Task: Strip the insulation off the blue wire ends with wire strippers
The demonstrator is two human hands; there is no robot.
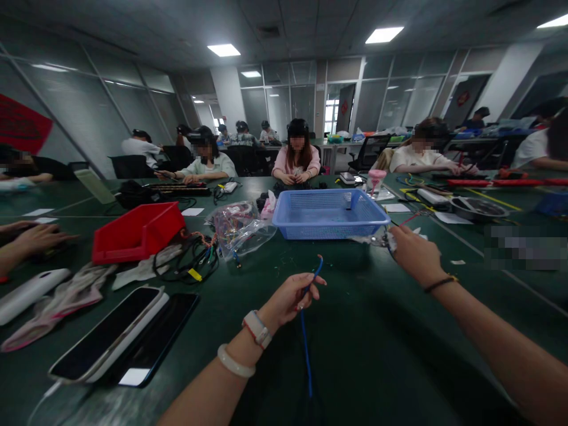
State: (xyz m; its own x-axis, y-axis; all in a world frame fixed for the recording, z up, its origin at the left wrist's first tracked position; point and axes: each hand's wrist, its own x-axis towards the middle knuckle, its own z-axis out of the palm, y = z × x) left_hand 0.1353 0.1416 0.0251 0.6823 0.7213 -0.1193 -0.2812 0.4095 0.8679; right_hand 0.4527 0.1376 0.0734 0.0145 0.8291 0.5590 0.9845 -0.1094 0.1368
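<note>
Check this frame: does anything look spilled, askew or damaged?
Tiny scraps lie scattered on the green tabletop in front of the blue plastic basket, which looks untidy. Nothing else clearly stands out; the blue wire in the left hand curves at its upper end.

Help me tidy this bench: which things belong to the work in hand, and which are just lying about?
In use, apparently:
blue wire, in the left hand
clear bag, at the right hand
perhaps the blue basket

Probably just lying about:
white-edged phone
black phone
pinkish glove

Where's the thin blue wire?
In the head view, the wire is in the left hand, lower centre, on the near side of the rectangular blue plastic basket.
</note>
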